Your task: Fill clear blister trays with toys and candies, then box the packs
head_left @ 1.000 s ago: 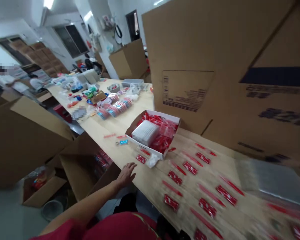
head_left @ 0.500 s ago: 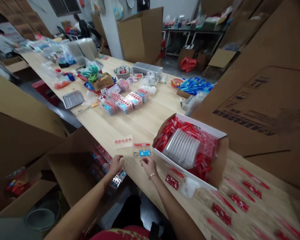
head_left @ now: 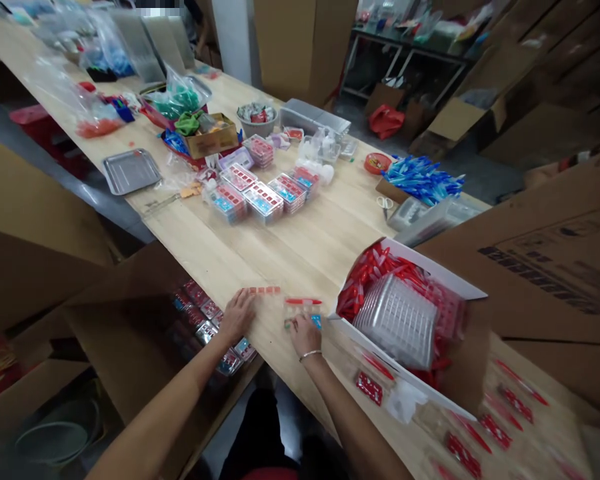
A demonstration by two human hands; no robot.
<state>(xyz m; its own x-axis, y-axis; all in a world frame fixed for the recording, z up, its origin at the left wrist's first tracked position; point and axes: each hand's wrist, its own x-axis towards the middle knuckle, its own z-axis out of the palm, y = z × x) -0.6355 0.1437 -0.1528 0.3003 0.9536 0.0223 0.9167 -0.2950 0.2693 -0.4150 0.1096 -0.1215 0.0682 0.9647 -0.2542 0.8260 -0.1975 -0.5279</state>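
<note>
My left hand (head_left: 237, 313) lies with its fingers flat on the near edge of the wooden table (head_left: 300, 247), touching a clear packet with a row of red pieces (head_left: 264, 291). My right hand (head_left: 304, 332) is just to its right, fingers curled and pinching a second clear packet (head_left: 303, 308) that holds a red stick and a blue piece. Right of that hand stands a white carton (head_left: 433, 265) full of red sticks, with a clear plastic tray (head_left: 397, 320) lying on top of them.
An open cardboard box (head_left: 125, 313) with finished packs (head_left: 205, 320) sits below the table edge. Stacked clear cases (head_left: 260, 193), a metal tray (head_left: 130, 171), blue sticks (head_left: 420, 179) and bags lie farther back. Large cardboard sheets (head_left: 555, 253) stand at right; red packets (head_left: 480, 427) cover the near right.
The view has swung left and down. My right hand came into view and both hands moved onto the two clear packets at the table edge.
</note>
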